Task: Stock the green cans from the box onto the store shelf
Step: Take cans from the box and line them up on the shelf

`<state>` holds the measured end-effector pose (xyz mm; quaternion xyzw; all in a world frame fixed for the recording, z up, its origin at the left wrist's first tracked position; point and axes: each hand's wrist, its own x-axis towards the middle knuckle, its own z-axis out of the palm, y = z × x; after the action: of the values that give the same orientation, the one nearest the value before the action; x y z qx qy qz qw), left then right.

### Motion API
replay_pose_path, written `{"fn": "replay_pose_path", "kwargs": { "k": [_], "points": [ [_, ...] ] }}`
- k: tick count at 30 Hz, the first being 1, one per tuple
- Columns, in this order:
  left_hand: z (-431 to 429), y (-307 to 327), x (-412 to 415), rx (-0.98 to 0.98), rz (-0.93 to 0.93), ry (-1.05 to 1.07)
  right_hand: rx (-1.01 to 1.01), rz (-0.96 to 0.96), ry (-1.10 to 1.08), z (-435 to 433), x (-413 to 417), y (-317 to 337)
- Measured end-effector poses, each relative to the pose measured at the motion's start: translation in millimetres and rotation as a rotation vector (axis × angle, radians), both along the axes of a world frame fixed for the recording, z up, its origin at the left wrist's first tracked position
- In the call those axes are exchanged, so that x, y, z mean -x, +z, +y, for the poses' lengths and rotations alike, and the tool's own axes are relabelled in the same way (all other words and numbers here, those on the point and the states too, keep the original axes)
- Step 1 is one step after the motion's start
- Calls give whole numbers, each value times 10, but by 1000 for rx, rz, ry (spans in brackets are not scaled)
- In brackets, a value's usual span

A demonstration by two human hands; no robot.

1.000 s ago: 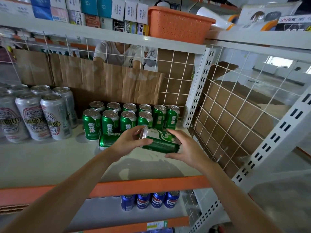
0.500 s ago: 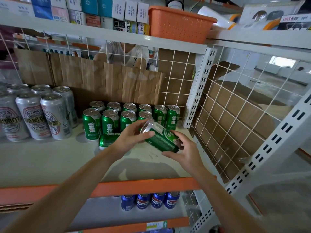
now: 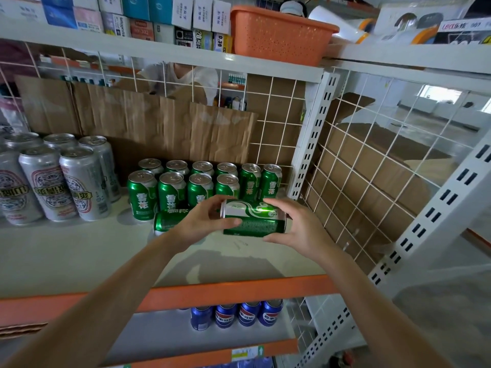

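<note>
A green can (image 3: 254, 221) lies sideways in the air just above the white shelf (image 3: 79, 251). My left hand (image 3: 199, 221) grips its top end and my right hand (image 3: 297, 227) grips its bottom end. Behind them several green cans (image 3: 170, 192) stand upright in two rows at the back of the shelf. Another green can (image 3: 166, 223) lies on its side on the shelf, partly hidden by my left hand. No box is in view.
Tall silver cans (image 3: 50, 181) stand at the left of the shelf. Cardboard (image 3: 148, 128) lines the wire back; a wire side panel (image 3: 372, 181) closes the right. Blue cans (image 3: 236, 314) sit on the shelf below. An orange basket (image 3: 279, 33) sits above. A person stands behind the rack.
The held can tilted up at its left end half a second ago and is level again now, slightly nearer the standing rows. Both hands keep their hold.
</note>
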<state>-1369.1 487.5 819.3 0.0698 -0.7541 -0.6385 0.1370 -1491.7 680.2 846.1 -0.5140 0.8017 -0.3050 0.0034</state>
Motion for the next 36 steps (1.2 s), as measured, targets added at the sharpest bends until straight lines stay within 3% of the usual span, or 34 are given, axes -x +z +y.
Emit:
{"fn": "replay_pose_path", "kwargs": {
  "k": [7, 15, 19, 26, 31, 36],
  "points": [
    [21, -35, 5, 42, -73, -94, -225, 131, 75, 16, 17, 246],
    [72, -54, 21, 4, -50, -77, -264, 179, 107, 12, 26, 323],
    [128, -79, 17, -31, 12, -14, -102, 35, 71, 32, 23, 207],
    [274, -152, -18, -203, 139, 82, 393, -605, 8, -28, -112, -162],
    [405, -176, -20, -245, 167, 95, 612, -753, -34, -126, -212, -294],
    [424, -191, -29, -235, 155, 83, 672, -761, -30, -146, -197, -325]
  ]
}}
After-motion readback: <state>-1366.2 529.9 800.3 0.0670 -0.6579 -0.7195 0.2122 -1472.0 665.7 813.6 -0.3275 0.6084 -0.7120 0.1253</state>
